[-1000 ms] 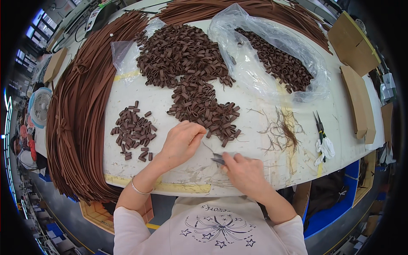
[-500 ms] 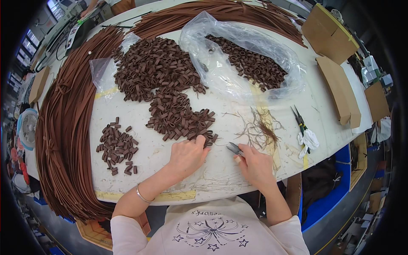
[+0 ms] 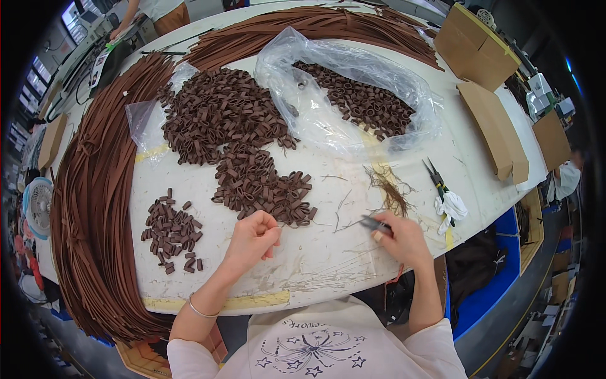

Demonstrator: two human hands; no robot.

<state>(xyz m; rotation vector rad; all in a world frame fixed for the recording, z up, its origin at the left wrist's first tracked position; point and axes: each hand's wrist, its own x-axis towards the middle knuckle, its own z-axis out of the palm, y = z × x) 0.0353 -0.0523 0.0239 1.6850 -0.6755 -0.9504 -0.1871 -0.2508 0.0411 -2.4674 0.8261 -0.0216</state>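
In my right hand (image 3: 406,241) is a pair of small dark thread snips (image 3: 375,225), blades pointing left above the table. My left hand (image 3: 251,239) is closed, fingertips pressed together, near the front edge of a large heap of brown strap loops (image 3: 265,183). What it pinches, if anything, is hidden. To the left lies a smaller group of brown loops (image 3: 172,228). Beyond my right hand is a tangle of brown thread ends (image 3: 394,192), with a few loose strands between the hands.
Long brown straps (image 3: 95,189) run along the left and far table edges. A clear plastic bag (image 3: 353,139) holds more loops. Pliers (image 3: 435,177) lie by a white cloth (image 3: 451,207) at right, near cardboard pieces (image 3: 495,129). A blue bin (image 3: 483,297) stands below.
My left hand has drawn back from the heap, leftward and nearer. The snips have moved right with my right hand, and the thread tangle looks more bunched together.
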